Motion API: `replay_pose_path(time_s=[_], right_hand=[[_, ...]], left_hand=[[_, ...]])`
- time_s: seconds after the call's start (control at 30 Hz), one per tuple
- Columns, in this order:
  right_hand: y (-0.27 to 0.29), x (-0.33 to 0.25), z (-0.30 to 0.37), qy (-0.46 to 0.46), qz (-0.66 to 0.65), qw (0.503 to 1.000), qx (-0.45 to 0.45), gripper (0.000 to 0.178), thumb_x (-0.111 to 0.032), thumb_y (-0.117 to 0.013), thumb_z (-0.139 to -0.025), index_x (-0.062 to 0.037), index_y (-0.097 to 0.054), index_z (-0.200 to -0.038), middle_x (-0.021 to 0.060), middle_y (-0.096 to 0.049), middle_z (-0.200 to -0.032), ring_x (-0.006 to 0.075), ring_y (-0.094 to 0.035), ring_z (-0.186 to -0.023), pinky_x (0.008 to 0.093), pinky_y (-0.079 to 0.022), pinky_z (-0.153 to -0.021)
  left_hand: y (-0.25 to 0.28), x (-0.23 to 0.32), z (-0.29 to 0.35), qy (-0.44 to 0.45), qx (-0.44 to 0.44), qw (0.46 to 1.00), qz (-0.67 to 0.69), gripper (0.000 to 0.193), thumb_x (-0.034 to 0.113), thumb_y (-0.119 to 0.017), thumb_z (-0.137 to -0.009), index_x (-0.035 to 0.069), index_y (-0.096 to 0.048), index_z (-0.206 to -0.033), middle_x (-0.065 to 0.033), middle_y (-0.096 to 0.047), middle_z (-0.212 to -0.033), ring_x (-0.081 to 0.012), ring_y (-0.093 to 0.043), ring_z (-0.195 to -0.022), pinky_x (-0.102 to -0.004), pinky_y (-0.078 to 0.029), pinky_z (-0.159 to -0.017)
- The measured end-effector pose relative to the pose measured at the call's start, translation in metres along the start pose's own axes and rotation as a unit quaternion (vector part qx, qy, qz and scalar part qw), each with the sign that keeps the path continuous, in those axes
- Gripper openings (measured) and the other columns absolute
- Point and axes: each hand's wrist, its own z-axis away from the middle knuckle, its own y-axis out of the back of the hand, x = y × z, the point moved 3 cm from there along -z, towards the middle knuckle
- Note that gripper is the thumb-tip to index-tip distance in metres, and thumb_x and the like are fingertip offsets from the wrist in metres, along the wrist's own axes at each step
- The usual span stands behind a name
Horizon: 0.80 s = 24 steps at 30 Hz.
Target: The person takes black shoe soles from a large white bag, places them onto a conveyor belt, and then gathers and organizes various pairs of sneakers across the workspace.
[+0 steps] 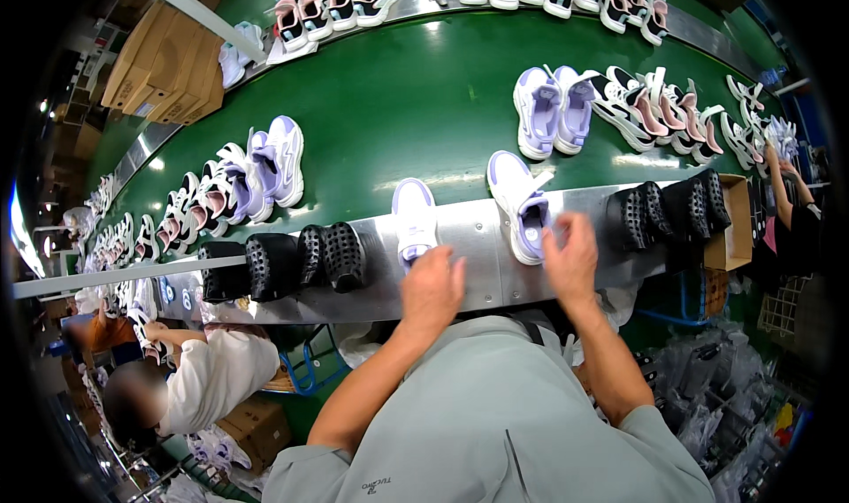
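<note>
Two white and lavender sneakers lie on the metal edge in front of me, toes pointing away. At the heel end of the left sneaker (414,215) is my left hand (433,289), its fingers curled at the collar and hiding the shoe's back. The right sneaker (508,184) has its white strap sticking out to the side and its collar open. Beside that collar, my right hand (571,260) is held with thumb and fingers apart; its fingertips come close to the heel, and whether they touch it I cannot tell.
Black studded blocks (343,255) stand left on the metal edge, more black blocks (659,215) right. Sneaker rows (270,162) and a lavender pair (553,109) sit on the green belt (389,105). Cardboard boxes (168,65) stand far left; a co-worker (221,379) sits left.
</note>
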Motion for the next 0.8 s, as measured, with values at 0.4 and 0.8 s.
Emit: replay_pose_path(time_s=[0.4,0.8], right_hand=[[-0.035,0.045,-0.036,0.259,0.078,0.958,-0.097,0.025,0.002,-0.061,-0.072,-0.0068,-0.066,-0.095,0.0107,-0.061,-0.109,0.0346,-0.055,-0.1,0.0425,-0.05,-0.086],[-0.046,0.075,0.009,-0.191,-0.122,0.97,-0.094,0.031,-0.018,-0.068,-0.085,0.0033,-0.053,-0.102,0.024,-0.061,-0.094,0.0419,-0.06,-0.085,0.0499,-0.048,-0.076]], left_hand=[[-0.113,0.025,-0.065,0.07,-0.092,0.987,0.109,0.033,0.006,-0.068,-0.085,-0.003,-0.052,-0.112,-0.0214,-0.067,-0.078,-0.0422,-0.067,-0.075,-0.0497,-0.052,-0.067],[-0.095,0.064,-0.073,-0.265,-0.062,0.958,-0.092,0.023,0.008,-0.067,-0.074,0.005,-0.067,-0.096,-0.0103,-0.058,-0.096,-0.0294,-0.055,-0.087,-0.0405,-0.047,-0.075]])
